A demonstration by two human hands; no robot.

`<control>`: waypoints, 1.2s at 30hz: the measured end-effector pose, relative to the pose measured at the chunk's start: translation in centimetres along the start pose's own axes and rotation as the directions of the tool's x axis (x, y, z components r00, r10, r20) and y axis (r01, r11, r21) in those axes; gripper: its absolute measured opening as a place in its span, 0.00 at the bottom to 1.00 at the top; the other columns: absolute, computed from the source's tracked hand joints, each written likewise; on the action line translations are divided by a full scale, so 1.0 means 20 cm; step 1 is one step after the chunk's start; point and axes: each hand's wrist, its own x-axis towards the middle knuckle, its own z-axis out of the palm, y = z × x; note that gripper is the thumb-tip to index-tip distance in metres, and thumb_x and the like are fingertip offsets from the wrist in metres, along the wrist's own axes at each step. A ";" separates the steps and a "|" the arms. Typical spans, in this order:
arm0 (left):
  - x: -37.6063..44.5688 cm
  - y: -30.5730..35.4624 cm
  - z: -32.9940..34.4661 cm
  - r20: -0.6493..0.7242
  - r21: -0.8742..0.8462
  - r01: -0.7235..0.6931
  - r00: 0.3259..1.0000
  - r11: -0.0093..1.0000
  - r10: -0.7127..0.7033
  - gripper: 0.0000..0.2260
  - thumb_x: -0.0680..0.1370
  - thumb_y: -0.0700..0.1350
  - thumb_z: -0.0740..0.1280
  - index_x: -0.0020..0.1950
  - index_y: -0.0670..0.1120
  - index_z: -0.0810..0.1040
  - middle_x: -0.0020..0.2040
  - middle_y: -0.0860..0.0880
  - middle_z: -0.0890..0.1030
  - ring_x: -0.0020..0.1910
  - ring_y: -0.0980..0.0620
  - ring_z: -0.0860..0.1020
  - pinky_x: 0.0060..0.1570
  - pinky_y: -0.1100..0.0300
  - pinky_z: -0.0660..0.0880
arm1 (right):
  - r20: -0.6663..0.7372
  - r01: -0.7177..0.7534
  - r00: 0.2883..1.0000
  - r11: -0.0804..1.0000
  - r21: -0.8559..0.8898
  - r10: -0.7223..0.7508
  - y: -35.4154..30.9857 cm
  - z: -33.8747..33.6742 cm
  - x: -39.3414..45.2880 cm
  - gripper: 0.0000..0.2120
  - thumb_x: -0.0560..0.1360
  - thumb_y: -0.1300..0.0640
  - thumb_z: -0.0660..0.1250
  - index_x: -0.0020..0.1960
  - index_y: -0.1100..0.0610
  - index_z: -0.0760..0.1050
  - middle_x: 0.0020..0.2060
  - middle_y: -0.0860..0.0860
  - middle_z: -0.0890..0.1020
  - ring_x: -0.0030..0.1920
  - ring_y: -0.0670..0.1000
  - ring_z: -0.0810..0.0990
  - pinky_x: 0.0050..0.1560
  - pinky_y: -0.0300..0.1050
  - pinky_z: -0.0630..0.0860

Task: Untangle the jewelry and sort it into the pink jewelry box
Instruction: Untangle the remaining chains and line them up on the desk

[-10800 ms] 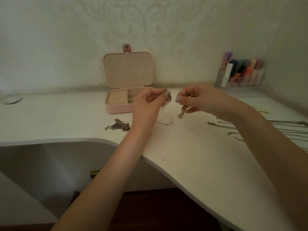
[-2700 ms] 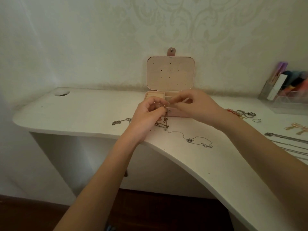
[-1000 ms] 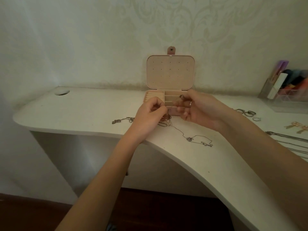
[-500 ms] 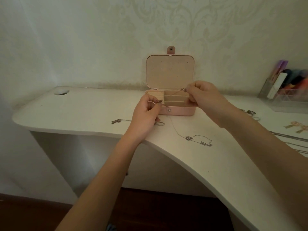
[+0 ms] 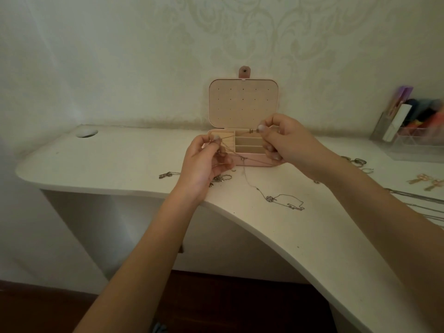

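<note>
There is only one view, from the camera on my head. It looks forward and down over my forearms toward the pink jewelry box [image 5: 242, 150], which sits a little above the middle of the picture with its lid upright against the wall behind it. The tabletop [image 5: 312, 236] curves away below and to the right of the box, close enough that my arms run out of the bottom edge. The wide lens bends the tabletop's rim.

Both forearms bare, no sleeves in view. Left hand [image 5: 204, 162] and right hand [image 5: 287, 140]: pale-painted nails; ring on one right finger
</note>
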 end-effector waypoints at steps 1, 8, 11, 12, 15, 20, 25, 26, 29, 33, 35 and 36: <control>0.00 0.01 0.00 0.001 -0.042 0.021 1.000 0.999 -0.021 0.06 0.80 0.36 0.58 0.44 0.43 0.70 0.32 0.48 0.72 0.25 0.54 0.72 0.28 0.62 0.74 | -0.002 0.008 1.000 1.000 -0.025 -0.008 0.00 0.01 0.00 0.06 0.81 0.60 0.57 0.45 0.56 0.67 0.25 0.48 0.67 0.21 0.44 0.64 0.24 0.37 0.60; 0.00 0.02 0.00 0.051 -0.044 0.093 0.995 0.995 -0.090 0.12 0.81 0.41 0.56 0.38 0.44 0.70 0.29 0.49 0.70 0.21 0.56 0.60 0.20 0.66 0.55 | 0.106 0.144 0.988 0.913 -0.383 -0.112 0.02 0.02 -0.02 0.08 0.74 0.53 0.69 0.44 0.58 0.76 0.26 0.47 0.67 0.29 0.47 0.65 0.33 0.42 0.65; 0.01 0.01 0.00 0.069 -0.008 0.091 0.994 0.996 -0.090 0.16 0.82 0.42 0.54 0.33 0.45 0.65 0.27 0.50 0.67 0.23 0.55 0.60 0.22 0.64 0.58 | 0.193 0.197 0.974 0.864 -0.463 -0.119 0.04 0.02 -0.02 0.07 0.71 0.55 0.73 0.43 0.59 0.81 0.24 0.46 0.64 0.26 0.44 0.64 0.31 0.41 0.70; 0.01 0.01 0.00 0.077 0.001 0.086 0.993 0.996 -0.086 0.17 0.82 0.43 0.54 0.33 0.45 0.64 0.26 0.51 0.67 0.24 0.55 0.61 0.24 0.63 0.59 | 0.204 0.213 0.971 0.856 -0.472 -0.129 0.04 0.03 -0.02 0.07 0.71 0.56 0.73 0.43 0.60 0.81 0.24 0.46 0.64 0.25 0.43 0.63 0.30 0.38 0.69; 0.01 0.01 0.00 0.091 0.040 0.082 0.992 0.996 -0.085 0.18 0.82 0.44 0.54 0.31 0.45 0.64 0.26 0.51 0.68 0.25 0.54 0.67 0.28 0.62 0.67 | 0.173 0.207 0.975 0.857 -0.472 -0.140 0.05 0.02 -0.02 0.07 0.71 0.56 0.73 0.44 0.60 0.82 0.21 0.44 0.63 0.23 0.42 0.62 0.26 0.32 0.58; 0.01 0.01 0.00 0.103 0.077 0.069 0.992 0.995 -0.076 0.19 0.82 0.45 0.55 0.31 0.44 0.66 0.25 0.50 0.72 0.25 0.54 0.70 0.27 0.62 0.68 | 0.232 0.196 0.965 0.923 -0.331 -0.121 0.08 0.06 -0.01 0.12 0.69 0.45 0.73 0.36 0.53 0.82 0.30 0.56 0.72 0.34 0.48 0.66 0.39 0.39 0.63; 0.01 0.00 -0.01 0.103 0.097 0.062 0.992 0.993 -0.072 0.21 0.82 0.46 0.55 0.30 0.44 0.68 0.25 0.49 0.70 0.25 0.54 0.67 0.26 0.63 0.66 | 0.198 0.098 0.979 0.972 -0.214 -0.055 0.07 0.05 -0.04 0.07 0.74 0.54 0.70 0.39 0.55 0.79 0.20 0.39 0.69 0.24 0.38 0.69 0.26 0.26 0.63; 0.01 0.00 -0.01 0.104 0.088 0.061 0.992 0.994 -0.070 0.21 0.82 0.46 0.56 0.29 0.44 0.68 0.26 0.49 0.70 0.25 0.54 0.67 0.26 0.63 0.66 | 0.192 0.074 0.981 0.979 -0.192 -0.037 0.06 0.05 -0.04 0.07 0.74 0.54 0.70 0.39 0.56 0.79 0.19 0.39 0.69 0.24 0.37 0.69 0.26 0.26 0.63; 0.01 0.00 -0.01 0.121 0.076 0.050 0.991 0.996 -0.059 0.21 0.82 0.46 0.56 0.30 0.43 0.70 0.28 0.47 0.70 0.25 0.54 0.66 0.26 0.63 0.66 | 0.199 0.063 0.980 0.983 -0.172 -0.028 0.04 0.05 -0.05 0.08 0.74 0.53 0.71 0.38 0.54 0.79 0.19 0.39 0.68 0.23 0.38 0.68 0.25 0.26 0.62; 0.01 0.00 -0.01 0.165 0.071 0.056 0.984 0.996 -0.067 0.20 0.83 0.46 0.55 0.33 0.44 0.72 0.28 0.49 0.72 0.25 0.55 0.65 0.26 0.64 0.64 | 0.200 0.028 0.980 0.988 -0.154 0.004 0.01 0.06 -0.07 0.06 0.74 0.56 0.70 0.39 0.55 0.79 0.18 0.38 0.71 0.22 0.37 0.70 0.24 0.26 0.63; 0.01 0.00 -0.02 0.206 0.043 0.073 0.975 0.996 -0.080 0.19 0.83 0.47 0.53 0.35 0.43 0.74 0.28 0.51 0.72 0.25 0.56 0.64 0.27 0.63 0.62 | 0.179 0.007 0.984 0.990 -0.139 0.018 0.01 0.06 -0.07 0.08 0.74 0.54 0.70 0.37 0.53 0.78 0.20 0.40 0.69 0.22 0.41 0.65 0.25 0.30 0.58; 0.01 0.00 -0.02 0.225 0.033 0.079 0.971 0.996 -0.084 0.20 0.83 0.48 0.53 0.36 0.44 0.76 0.28 0.51 0.71 0.25 0.56 0.63 0.27 0.63 0.61 | 0.168 -0.007 0.985 0.992 -0.123 0.028 0.01 0.06 -0.06 0.09 0.74 0.54 0.70 0.35 0.51 0.77 0.22 0.41 0.68 0.23 0.42 0.62 0.25 0.32 0.57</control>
